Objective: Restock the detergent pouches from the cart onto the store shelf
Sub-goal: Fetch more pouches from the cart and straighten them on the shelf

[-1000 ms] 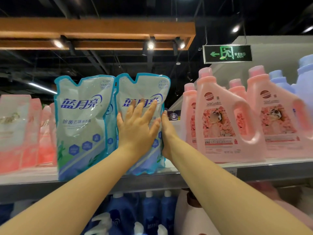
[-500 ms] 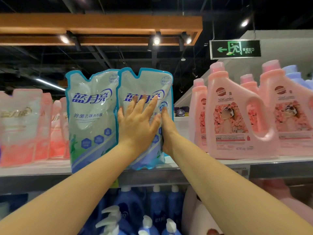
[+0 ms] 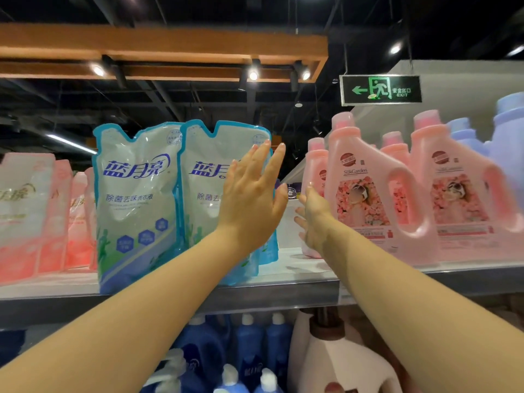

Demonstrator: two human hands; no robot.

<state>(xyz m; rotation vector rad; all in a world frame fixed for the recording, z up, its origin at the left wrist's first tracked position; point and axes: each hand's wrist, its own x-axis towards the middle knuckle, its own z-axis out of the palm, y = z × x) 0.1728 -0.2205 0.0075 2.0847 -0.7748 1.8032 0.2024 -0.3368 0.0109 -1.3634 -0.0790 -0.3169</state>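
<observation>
The right detergent pouch is standing upright on the shelf, touching the left pouch. The hands, pressing it a moment ago, are now releasing: left hand lifting off, right hand drifting toward the pink bottles, both flat-fingered and holding nothing. This pouch seems placed.

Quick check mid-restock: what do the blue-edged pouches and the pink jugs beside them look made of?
Blue-edged pouches: likely soft plastic film, glossy, judging by the creases and sheen. Pink jugs: probably rigid moulded plastic, smooth satin finish, given their firm shape and moulded-through handles.
</observation>
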